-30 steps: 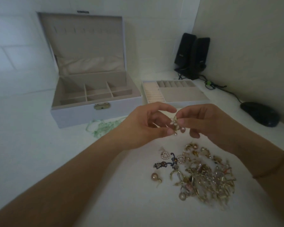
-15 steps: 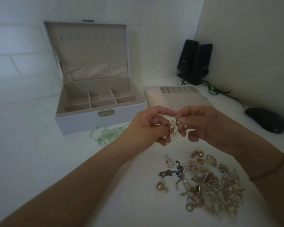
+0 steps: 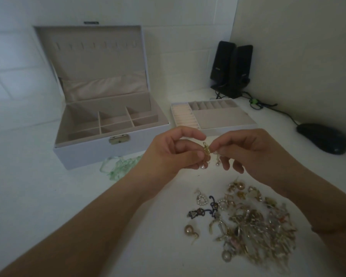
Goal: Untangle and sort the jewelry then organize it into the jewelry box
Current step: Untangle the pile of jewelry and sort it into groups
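Above the white desk we pinch a small gold pearl-drop earring tangle [image 3: 207,154] between left hand [image 3: 174,152] and right hand [image 3: 248,154], early on: jewelry box [image 3: 108,120] compartments and tray [image 3: 214,116] look bare, jewelry pile [image 3: 254,222] unsorted.

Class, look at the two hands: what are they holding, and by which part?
Both hands pinch tangled gold pearl earrings by the gold tops; pearls dangle below.

Jewelry box [image 3: 92,154] matt w/ velvety lining, metal clasp [image 3: 119,139], shiny gold-tone pearly jewelry pile [image 3: 254,222], glossy mouse [image 3: 323,140]
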Motion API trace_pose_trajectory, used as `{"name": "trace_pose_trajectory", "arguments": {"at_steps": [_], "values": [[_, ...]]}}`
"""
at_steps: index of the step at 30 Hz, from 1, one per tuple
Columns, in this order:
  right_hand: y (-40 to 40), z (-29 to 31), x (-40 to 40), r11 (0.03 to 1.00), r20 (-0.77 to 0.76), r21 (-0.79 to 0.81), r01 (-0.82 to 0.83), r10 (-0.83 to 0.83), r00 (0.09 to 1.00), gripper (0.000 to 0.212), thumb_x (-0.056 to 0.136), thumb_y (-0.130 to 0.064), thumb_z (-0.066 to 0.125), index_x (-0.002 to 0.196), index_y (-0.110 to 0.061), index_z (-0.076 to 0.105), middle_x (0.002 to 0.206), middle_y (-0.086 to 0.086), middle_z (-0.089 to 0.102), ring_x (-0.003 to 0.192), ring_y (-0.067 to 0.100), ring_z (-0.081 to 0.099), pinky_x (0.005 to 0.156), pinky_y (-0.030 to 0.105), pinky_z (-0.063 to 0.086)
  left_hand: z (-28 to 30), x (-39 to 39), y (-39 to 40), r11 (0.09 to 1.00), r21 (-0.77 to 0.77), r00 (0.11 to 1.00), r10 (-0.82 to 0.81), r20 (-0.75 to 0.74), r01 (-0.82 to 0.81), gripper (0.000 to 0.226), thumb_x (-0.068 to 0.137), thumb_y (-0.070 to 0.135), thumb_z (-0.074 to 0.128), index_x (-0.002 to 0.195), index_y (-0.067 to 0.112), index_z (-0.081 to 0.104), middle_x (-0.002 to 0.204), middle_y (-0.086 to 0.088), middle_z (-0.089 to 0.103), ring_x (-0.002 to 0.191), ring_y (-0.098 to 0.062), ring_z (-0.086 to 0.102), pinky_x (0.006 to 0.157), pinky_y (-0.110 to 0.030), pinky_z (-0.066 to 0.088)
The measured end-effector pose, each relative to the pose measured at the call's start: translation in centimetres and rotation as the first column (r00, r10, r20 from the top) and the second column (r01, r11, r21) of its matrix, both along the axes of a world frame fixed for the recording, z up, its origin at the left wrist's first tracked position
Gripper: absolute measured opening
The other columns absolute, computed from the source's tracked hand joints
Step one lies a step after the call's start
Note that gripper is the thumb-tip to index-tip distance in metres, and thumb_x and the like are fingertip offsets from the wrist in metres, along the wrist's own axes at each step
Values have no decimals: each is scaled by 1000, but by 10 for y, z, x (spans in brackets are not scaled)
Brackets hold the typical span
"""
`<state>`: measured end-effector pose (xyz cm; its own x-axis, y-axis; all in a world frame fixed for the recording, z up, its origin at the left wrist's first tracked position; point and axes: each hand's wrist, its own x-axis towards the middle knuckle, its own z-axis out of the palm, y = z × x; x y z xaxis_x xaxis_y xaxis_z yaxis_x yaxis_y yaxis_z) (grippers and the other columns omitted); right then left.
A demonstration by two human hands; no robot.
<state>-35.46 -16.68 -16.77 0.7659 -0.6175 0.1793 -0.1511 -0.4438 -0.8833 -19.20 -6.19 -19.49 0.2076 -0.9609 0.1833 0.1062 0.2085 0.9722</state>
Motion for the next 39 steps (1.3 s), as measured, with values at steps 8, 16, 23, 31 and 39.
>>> {"name": "trace_pose_trajectory", "arguments": {"at_steps": [8, 16, 23, 31, 39], "values": [[6, 5, -4, 993, -59, -115, 5, -11, 998, 24, 67, -53, 64, 72, -33, 76, 57, -2, 67, 48, 7, 54, 48, 13, 41, 2, -6, 3, 1000, -20, 985, 25, 169, -22, 28, 79, -9, 70, 102, 4, 62, 70, -5, 70, 68, -20, 66, 77, -33, 57], [10, 0, -3, 957, -44, -289, 39, -54, 998, 13, 80, -18, 69, 74, -25, 78, 62, -6, 69, 51, -1, 56, 50, 6, 39, 2, -8, 4, 998, -28, 957, 56, 286, -50, 30, 78, -9, 73, 101, 9, 64, 76, -6, 72, 71, -18, 67, 77, -34, 57], [8, -3, -4, 903, 72, -419, 95, -71, 995, 10, 82, -16, 69, 79, -22, 77, 66, -10, 68, 63, 4, 60, 56, 5, 38, 3, -4, 3, 999, -26, 995, 36, 93, -34, 25, 77, 5, 67, 101, 6, 63, 77, -11, 72, 74, -25, 69, 79, -38, 57], [9, -3, -3, 870, 99, -492, 32, 20, 995, 9, 84, -13, 70, 85, -19, 76, 70, -7, 66, 64, 8, 58, 58, 6, 36, 3, -5, 2, 996, -38, 984, 91, 150, -86, 13, 78, 15, 74, 88, 8, 69, 75, -12, 73, 62, -18, 67, 66, -28, 55], [7, -6, -1, 932, 41, -362, -1, 17, 999, 10, 81, -26, 69, 88, -24, 76, 73, -11, 69, 69, 7, 62, 58, 5, 39, 1, 0, 1, 991, -63, 981, 129, 146, -121, 8, 79, 16, 73, 81, 10, 68, 71, -6, 72, 58, -15, 62, 60, -23, 50]]}}
